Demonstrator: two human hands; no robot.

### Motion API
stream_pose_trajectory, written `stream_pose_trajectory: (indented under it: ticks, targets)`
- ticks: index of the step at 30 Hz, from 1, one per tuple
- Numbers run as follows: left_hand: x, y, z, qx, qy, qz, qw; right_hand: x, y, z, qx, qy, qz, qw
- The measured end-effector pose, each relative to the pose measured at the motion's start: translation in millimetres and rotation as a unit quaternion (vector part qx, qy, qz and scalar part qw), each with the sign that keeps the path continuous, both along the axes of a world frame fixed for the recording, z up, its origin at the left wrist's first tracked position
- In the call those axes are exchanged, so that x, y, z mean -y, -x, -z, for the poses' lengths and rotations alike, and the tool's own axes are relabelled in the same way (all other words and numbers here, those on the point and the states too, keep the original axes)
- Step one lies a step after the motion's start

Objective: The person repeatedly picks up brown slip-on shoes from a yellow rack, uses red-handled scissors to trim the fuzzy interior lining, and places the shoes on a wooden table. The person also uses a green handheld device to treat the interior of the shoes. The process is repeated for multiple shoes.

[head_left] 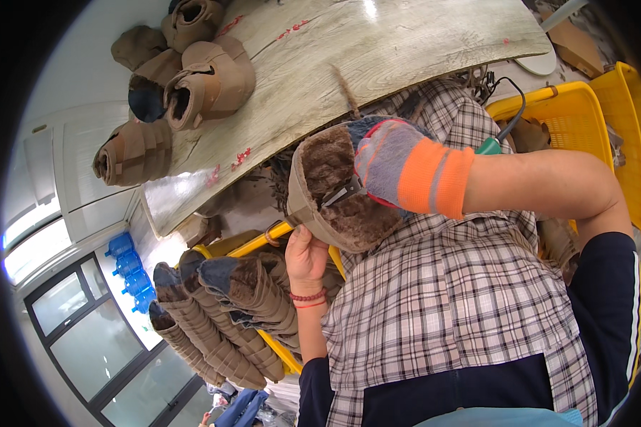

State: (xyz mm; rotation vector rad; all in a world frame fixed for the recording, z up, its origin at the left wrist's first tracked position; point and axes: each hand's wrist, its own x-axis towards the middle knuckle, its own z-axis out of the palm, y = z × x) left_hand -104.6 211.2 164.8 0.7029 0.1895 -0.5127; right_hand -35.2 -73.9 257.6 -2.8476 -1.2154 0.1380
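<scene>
Boot upper [297, 174], one: tan outside, brown fur inside, mouth open, held over the checked apron [463, 277] at the near edge of the table [377, 43]. Right hand [399, 167], in a grey and orange knit glove: closed around a tool whose handle is hidden, its metal blade [343, 191] lying inside the mouth, over the fur. Left hand [307, 257], bare, with a red bead bracelet [308, 295]: gripping the lower left of the rim, thumb on the near side, fingers mostly out of sight. Condition of work: judged under way on this single piece, the blade being within the lining; how much of the fur has been worked cannot be told. Further stock: nested uppers [214, 341], in several long rows by the left yellow basket [292, 363]; loose uppers [214, 82] and a short nested stack [139, 153] at the table's far left. Which of these lots are finished and which waiting, not determinable; their linings show too little detail to compare.
</scene>
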Motion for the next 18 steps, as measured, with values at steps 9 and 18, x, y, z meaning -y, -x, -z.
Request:
stream_pose_trajectory:
  ticks: [9, 18]
  targets:
    - [0.1, 1.8, 0.2, 0.008, -0.028, 0.000, 1.000, 7.6, -13.9, -18.9, -0.071, 0.089, 0.003, 0.993]
    - [35.3, -17.4, -10.2, 0.058, -0.144, -0.101, 0.983, 33.3, -30.6, 17.1, 0.104, -0.008, 0.066, 0.992]
